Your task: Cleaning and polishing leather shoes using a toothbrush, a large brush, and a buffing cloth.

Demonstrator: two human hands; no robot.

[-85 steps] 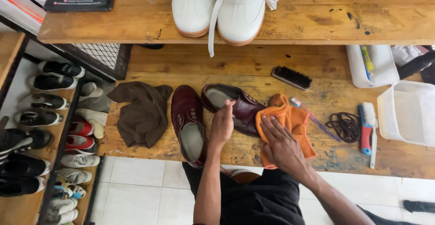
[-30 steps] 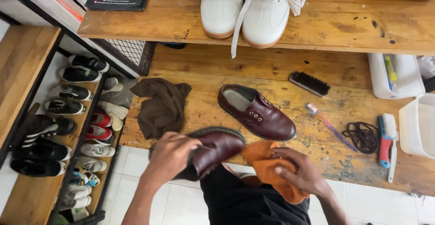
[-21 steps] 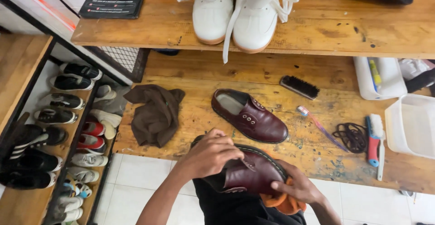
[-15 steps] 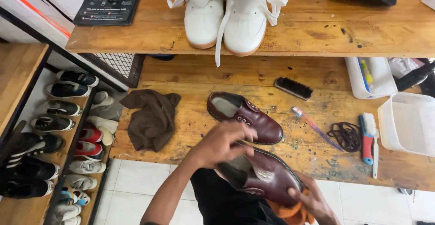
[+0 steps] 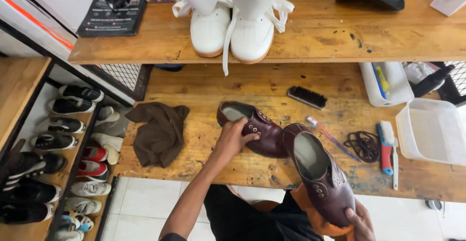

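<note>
My left hand [image 5: 234, 139] rests on the side of a dark red leather shoe [image 5: 252, 130] that lies on the wooden workbench [image 5: 204, 139]. My right hand [image 5: 360, 222] holds the toe of the matching dark red shoe [image 5: 320, 172] near the bench's front edge, with an orange cloth [image 5: 310, 212] bunched under it. The held shoe's opening faces up and its heel points toward the other shoe.
A brown cloth [image 5: 160, 132] lies at the left of the bench. A black brush [image 5: 307, 97], toothbrush [image 5: 330, 135], black laces [image 5: 364, 145], red-handled brush [image 5: 386, 146] and white tubs [image 5: 432, 132] sit to the right. White boots [image 5: 233, 22] stand on the upper shelf. A shoe rack [image 5: 58, 153] is at left.
I lifted one shoe off the bench and turned it in both hands. Now my right hand holds it alone with the cloth, and my left hand has reached to the second shoe.
</note>
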